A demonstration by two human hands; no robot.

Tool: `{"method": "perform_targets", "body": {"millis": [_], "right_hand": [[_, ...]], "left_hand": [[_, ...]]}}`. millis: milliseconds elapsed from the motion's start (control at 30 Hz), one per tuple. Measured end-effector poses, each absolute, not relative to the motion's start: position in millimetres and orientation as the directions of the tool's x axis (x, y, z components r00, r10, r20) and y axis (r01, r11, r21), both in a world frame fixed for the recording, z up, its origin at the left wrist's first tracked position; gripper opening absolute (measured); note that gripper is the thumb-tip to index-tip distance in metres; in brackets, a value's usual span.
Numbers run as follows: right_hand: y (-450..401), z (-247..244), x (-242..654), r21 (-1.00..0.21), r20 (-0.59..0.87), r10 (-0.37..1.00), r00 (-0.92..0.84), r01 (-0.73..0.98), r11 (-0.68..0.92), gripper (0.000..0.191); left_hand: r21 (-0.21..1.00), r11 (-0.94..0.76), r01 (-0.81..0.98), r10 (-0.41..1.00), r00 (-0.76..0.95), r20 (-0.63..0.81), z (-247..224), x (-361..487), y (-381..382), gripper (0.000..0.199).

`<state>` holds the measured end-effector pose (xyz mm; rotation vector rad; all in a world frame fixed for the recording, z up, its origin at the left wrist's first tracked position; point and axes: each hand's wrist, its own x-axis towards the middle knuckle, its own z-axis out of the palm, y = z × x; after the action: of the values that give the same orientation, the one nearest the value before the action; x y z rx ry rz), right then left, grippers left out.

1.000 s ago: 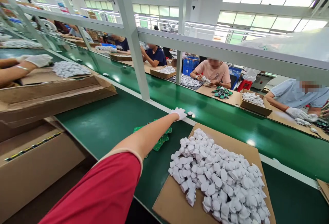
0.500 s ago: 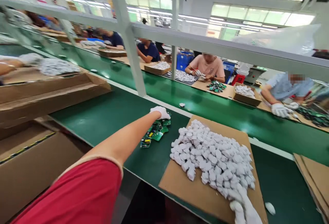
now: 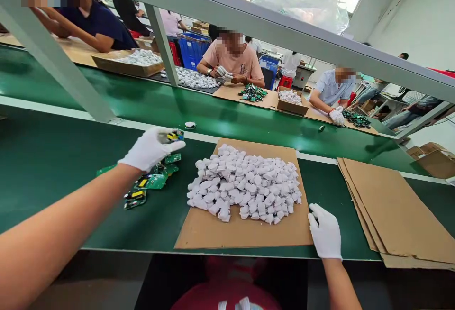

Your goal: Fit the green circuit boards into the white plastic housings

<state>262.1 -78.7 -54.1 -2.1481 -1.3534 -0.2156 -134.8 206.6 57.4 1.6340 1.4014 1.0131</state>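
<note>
My left hand (image 3: 151,149), in a white glove, pinches a small circuit board (image 3: 175,135) with a yellow part between thumb and fingers. It is raised over a loose pile of green circuit boards (image 3: 152,180) on the green work surface. To the right, a heap of small white plastic housings (image 3: 245,182) covers much of a cardboard sheet (image 3: 202,234). At that sheet's right edge rests my right hand (image 3: 325,231), also gloved, its fingers curled in. Whatever lies in or under those fingers is hidden.
Stacked cardboard sheets (image 3: 398,210) lie at the right. Behind a white strip runs a green conveyor (image 3: 227,115) carrying a white piece (image 3: 190,125). A metal frame post (image 3: 60,49) and rail cross above. Co-workers sit opposite with boxes and piles of boards.
My left hand has lifted off the board pile with a circuit board in it. My right hand has moved from the heap's near edge to the cardboard's right edge. The view has swung right.
</note>
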Motion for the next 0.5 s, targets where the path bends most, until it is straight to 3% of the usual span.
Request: {"method": "perform_targets", "body": {"millis": [67, 133, 200, 267, 333, 500], "right_hand": [[-75, -52, 266, -0.412, 0.386, 0.794, 0.470, 0.858, -0.308, 0.030], [-66, -52, 262, -0.442, 0.362, 0.790, 0.495, 0.837, -0.322, 0.032], [-53, -53, 253, -0.477, 0.331, 0.793, 0.512, 0.816, -0.327, 0.033], [-40, -55, 246, -0.510, 0.301, 0.799, 0.521, 0.796, -0.327, 0.034], [-30, -58, 243, -0.543, 0.281, 0.791, 0.543, 0.770, -0.336, 0.031], [-39, -57, 257, -0.648, 0.218, 0.765, 0.607, 0.676, -0.351, 0.034]], "left_hand": [[0.984, -0.066, 0.163, 0.978, 0.208, 0.031, 62, -113, 173, 0.060], [0.996, 0.053, 0.065, 0.932, 0.355, -0.073, 62, -90, 133, 0.060], [0.972, 0.230, 0.054, 0.766, 0.605, -0.215, 54, -68, 94, 0.062], [0.930, 0.365, 0.027, 0.600, 0.758, -0.258, 40, -48, 62, 0.065], [0.878, 0.479, 0.024, 0.460, 0.844, -0.274, 22, -31, 40, 0.065], [0.808, 0.587, 0.039, 0.318, 0.908, -0.274, -15, -7, 24, 0.065]]}}
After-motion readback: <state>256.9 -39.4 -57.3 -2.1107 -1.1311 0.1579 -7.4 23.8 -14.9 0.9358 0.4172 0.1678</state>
